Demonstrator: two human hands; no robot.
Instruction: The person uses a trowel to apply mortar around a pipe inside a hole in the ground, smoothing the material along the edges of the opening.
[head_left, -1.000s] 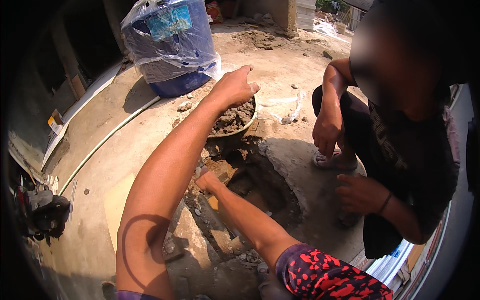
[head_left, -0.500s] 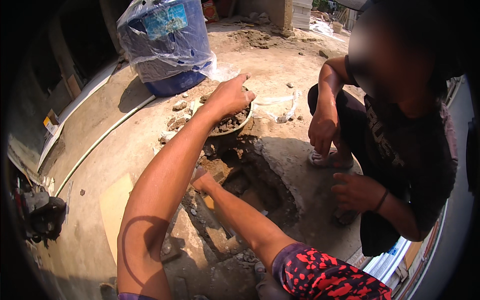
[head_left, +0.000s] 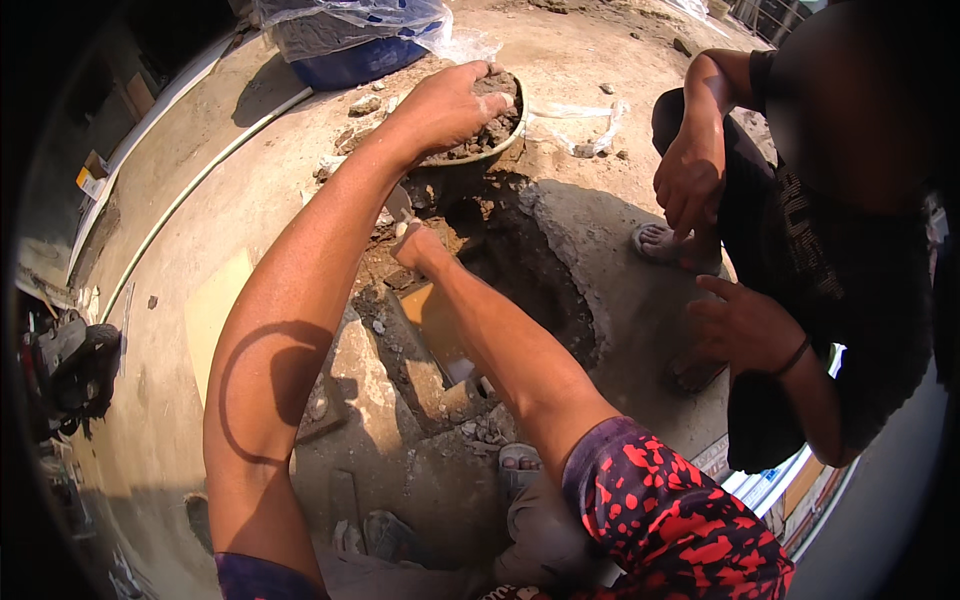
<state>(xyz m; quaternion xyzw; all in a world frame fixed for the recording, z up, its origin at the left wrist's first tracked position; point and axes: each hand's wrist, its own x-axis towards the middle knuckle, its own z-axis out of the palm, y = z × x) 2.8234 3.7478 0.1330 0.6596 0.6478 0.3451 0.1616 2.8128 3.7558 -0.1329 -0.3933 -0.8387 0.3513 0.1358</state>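
My left hand (head_left: 455, 108) reaches over a round basin (head_left: 518, 125) of grey rubble or wet mortar (head_left: 497, 133), thumb and index finger apart at the heap, with grey grime on them. Below it, my right hand (head_left: 420, 248) is closed on the pale handle of a small metal trowel (head_left: 398, 205), partly behind my left forearm. The trowel is at the edge of a dug hole (head_left: 525, 270) in broken concrete, with a tan block or board (head_left: 432, 320) low in it.
A co-worker (head_left: 820, 260) squats at the right, hands hanging by the knees. A wrapped blue barrel (head_left: 350, 55), a pale hose (head_left: 170, 208) and a clear plastic strip (head_left: 590, 140) lie beyond. A tan board (head_left: 212, 310) and dark machinery (head_left: 70, 365) are at left.
The view has tilted, so the basin and barrel sit higher in the picture. My left hand has lowered slightly onto the rubble; the trowel in my right hand now shows more.
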